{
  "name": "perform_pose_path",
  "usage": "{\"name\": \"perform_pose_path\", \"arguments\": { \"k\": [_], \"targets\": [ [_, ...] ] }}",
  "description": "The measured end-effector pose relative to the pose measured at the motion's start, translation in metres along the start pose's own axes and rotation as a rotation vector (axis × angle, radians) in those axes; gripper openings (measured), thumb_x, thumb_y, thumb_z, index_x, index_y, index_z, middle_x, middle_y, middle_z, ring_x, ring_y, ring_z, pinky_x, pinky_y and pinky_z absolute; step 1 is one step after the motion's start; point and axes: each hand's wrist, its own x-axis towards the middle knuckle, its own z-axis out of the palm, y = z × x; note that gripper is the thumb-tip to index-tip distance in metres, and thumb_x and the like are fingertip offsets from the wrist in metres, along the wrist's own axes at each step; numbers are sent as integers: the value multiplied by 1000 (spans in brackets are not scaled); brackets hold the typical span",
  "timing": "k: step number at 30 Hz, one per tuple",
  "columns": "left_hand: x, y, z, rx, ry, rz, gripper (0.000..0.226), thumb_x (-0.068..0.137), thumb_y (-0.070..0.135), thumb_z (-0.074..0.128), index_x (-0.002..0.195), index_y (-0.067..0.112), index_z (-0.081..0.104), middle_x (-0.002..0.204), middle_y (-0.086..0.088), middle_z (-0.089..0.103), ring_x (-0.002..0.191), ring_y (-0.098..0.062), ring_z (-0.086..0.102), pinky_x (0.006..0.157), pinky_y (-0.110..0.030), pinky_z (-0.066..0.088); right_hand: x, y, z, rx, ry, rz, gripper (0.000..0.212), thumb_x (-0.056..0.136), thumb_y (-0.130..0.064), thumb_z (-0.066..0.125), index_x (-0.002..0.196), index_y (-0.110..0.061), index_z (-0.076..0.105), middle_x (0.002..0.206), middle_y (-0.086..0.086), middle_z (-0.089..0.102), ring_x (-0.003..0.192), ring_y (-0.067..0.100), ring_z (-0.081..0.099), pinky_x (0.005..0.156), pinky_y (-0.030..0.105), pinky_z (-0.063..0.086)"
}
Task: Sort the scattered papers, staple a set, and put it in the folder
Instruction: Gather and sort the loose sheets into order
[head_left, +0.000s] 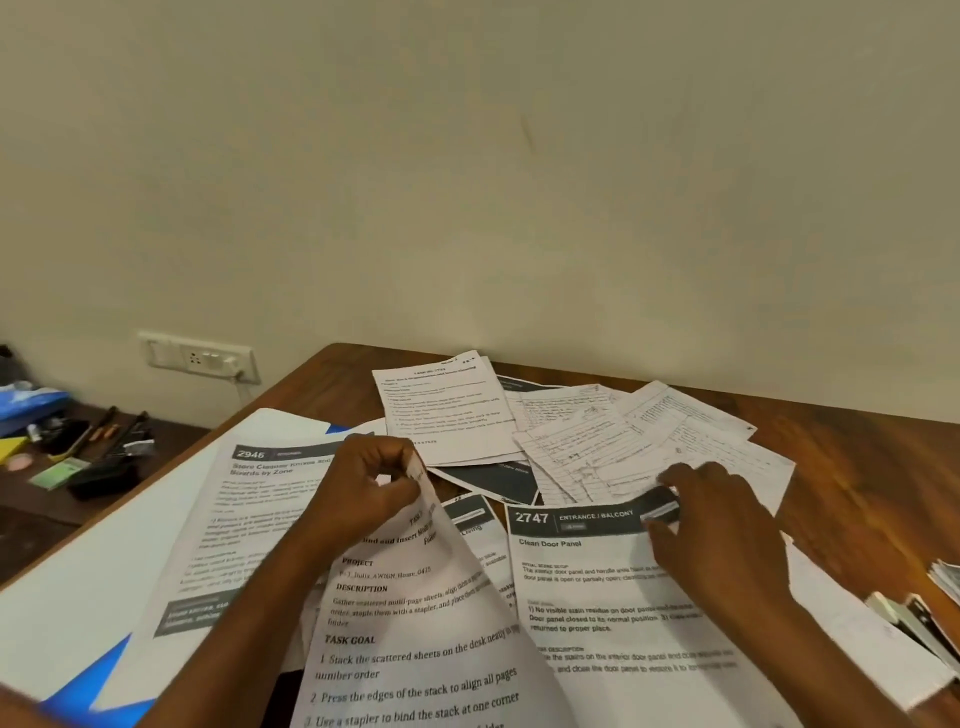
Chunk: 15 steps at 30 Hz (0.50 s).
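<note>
Two hands, left hand (371, 488) fingers pinching task sheet (415, 649), right hand (719, 525) flat on 2747 sheet (597, 587)

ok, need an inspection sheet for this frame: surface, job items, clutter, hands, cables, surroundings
Surface: brown wooden desk, mostly covered in paper.
Job's things: scattered papers, unsorted; sheet 2747 flat; task sheet lifted; blue folder under the sheets; stapler at the right edge, partly out of view.
Clutter: pens and small items on the side table to the left.
Hands: left hand pinches the task sheet's top; right hand rests on sheet 2747.
Cables: nothing seen.
Surroundings: plain wall, switch panel.
</note>
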Motion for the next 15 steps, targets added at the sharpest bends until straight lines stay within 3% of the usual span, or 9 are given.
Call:
{"name": "perform_pose_path", "arguments": {
  "k": [5,10,13,15],
  "targets": [
    [-10,-1,-10,-23,-50,38,11,74,6,64,71,8,74,74,-4,77,72,-18,73,77,-28,58,-18,-69,11,38,-100,-212,64,84,-50,77,140,-28,55,138,0,57,127,23,52,107,42,45],
    [-19,-13,-18,-41,-123,35,10,74,4,84,77,9,75,88,-7,80,86,-23,77,81,-31,59,-16,-105,28,115,-282,-303,53,86,-64,68,130,-37,56,135,-9,56,128,17,49,106,40,40],
    [-22,-17,-19,-58,-136,-12,19,72,-3,90,81,0,74,95,-7,81,94,-21,78,85,-37,62,-8,-116,36,179,-301,-294,45,84,-65,71,117,-36,64,126,-10,63,121,16,55,101,40,42],
    [-23,-18,-18,-38,-141,-14,18,74,-3,89,82,3,74,95,-3,82,96,-18,78,88,-38,61,0,-118,40,171,-308,-263,52,78,-70,74,116,-35,65,123,-8,64,117,18,58,99,39,45]
  ]
}}
